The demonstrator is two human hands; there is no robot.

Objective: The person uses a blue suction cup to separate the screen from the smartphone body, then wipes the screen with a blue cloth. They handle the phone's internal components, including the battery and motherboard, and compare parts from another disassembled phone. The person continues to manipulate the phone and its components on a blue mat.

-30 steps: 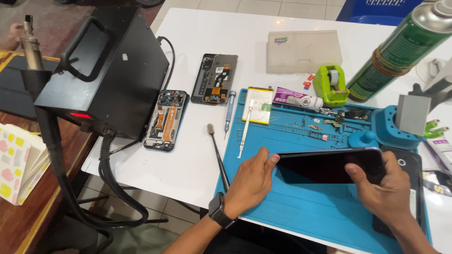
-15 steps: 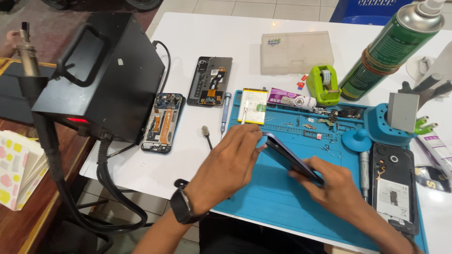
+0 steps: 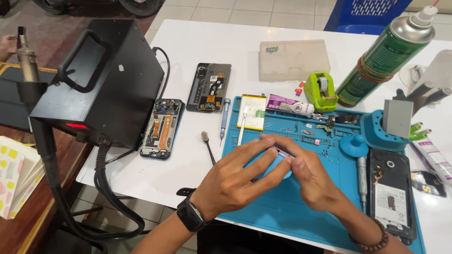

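Both hands meet over the middle of the blue repair mat (image 3: 282, 207), which lies on the white worktop (image 3: 188, 51). The left hand (image 3: 240, 176), smartwatch on its wrist, has its fingers stretched out and laid across a thin phone screen panel (image 3: 281, 151). The right hand (image 3: 313, 181), with a bead bracelet, closes in from the other side and pinches the same panel by its edge. Only a narrow strip of the panel shows between the fingers, so there's no telling which face is up. It sits above the mat, just below the row of tiny screws and parts.

Around them it's a pretty typical phone-fix mess. To the right on the mat lies an opened black phone (image 3: 391, 193) with its back off, and a slim screwdriver (image 3: 361, 176) just beside it. Above that stands a blue holder stand (image 3: 383, 129). A white battery pack (image 3: 253, 112) and a purple glue tube (image 3: 289, 105) sit at the mat's top edge, near a green tape dispenser (image 3: 320, 90) and a tall green spray can (image 3: 383, 54). Off the mat to the left are two more opened phones, a dark one (image 3: 209, 87) and a blue-framed one (image 3: 162, 128), with a small brush (image 3: 208, 146) between them and the mat. The black hot-air station (image 3: 101, 82) takes up the worktop's left corner.
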